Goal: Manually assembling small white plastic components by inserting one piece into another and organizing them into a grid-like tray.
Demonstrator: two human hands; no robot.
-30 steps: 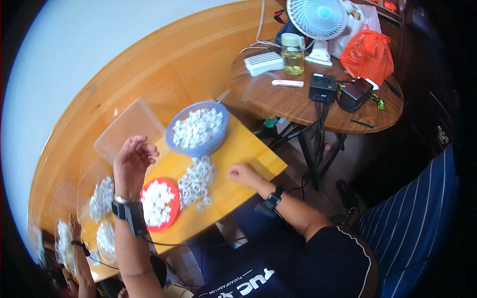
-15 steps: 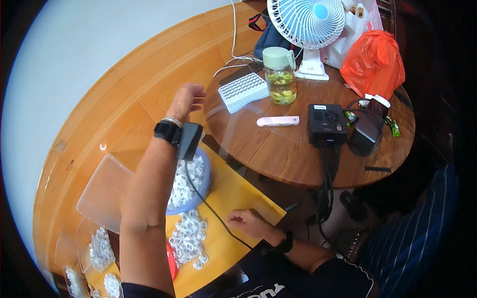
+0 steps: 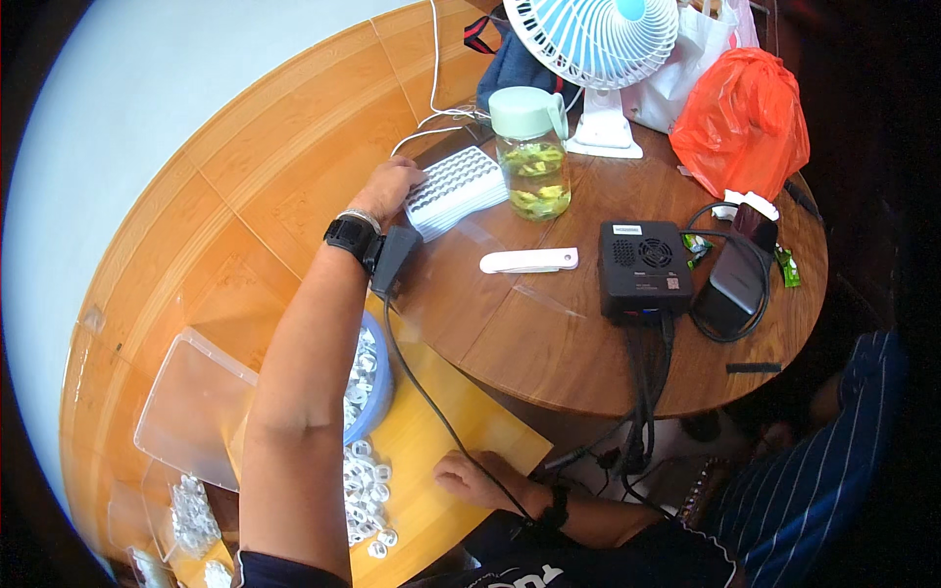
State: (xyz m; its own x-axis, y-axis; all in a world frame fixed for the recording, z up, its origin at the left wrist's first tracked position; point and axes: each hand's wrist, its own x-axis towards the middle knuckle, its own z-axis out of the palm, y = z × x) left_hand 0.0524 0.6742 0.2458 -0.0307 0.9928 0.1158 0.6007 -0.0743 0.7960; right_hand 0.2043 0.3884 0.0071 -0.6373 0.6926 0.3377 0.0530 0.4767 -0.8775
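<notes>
Fingers of left hand grip a white ribbed tray; right hand rests loosely open.

Home-style workroom, round wooden table, desk fan, drink jar, wood-look floor

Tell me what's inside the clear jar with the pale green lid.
The clear jar with the pale green lid holds yellowish liquid with green-yellow pieces floating in it. What the pieces are cannot be told, and the lid hides the very top.
</notes>
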